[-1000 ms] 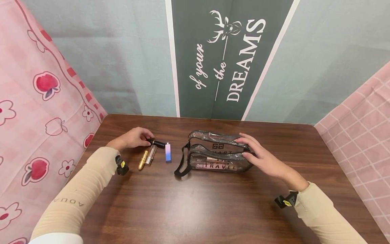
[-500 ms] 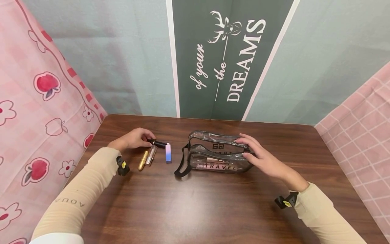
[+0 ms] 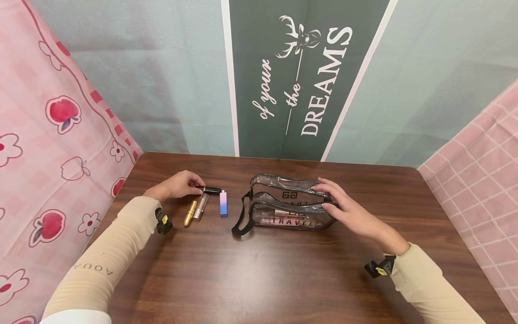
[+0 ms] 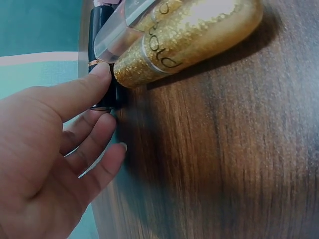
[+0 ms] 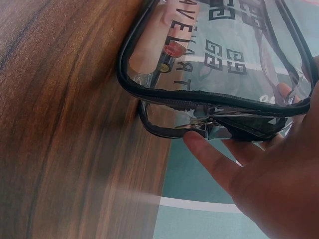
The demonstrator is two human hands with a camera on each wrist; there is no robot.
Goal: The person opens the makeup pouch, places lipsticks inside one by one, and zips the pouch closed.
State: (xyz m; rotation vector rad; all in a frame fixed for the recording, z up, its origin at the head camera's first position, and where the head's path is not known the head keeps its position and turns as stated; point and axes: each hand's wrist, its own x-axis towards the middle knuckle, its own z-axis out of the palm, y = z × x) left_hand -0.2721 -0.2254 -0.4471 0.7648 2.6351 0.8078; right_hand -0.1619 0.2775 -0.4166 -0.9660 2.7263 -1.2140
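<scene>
My left hand (image 3: 178, 183) pinches one end of a black lipstick tube (image 3: 212, 190) lying at the left of the table; in the left wrist view its thumb presses the black barrel (image 4: 98, 35). Beside it lie a gold glittery lipstick (image 3: 190, 213), a lipstick with a clear cap (image 3: 200, 207) and a pink-to-blue tube (image 3: 223, 204). My right hand (image 3: 352, 213) holds the right end of a clear, black-trimmed travel bag (image 3: 267, 209), which stands with its top unzipped. Through the bag's wall in the right wrist view, a pinkish tube (image 5: 149, 45) and other small items show.
The brown wooden table (image 3: 251, 279) reaches toward a teal and dark green backdrop (image 3: 279, 135). A pink patterned cloth (image 3: 48, 171) hangs at the left, a pink checked one (image 3: 485, 180) at the right. The bag's black strap (image 3: 242, 220) loops out leftward.
The black lipstick tube has swung slightly, from slanted to nearly level across the view, its right end shifting away from me. The right hand and the bag stay put.
</scene>
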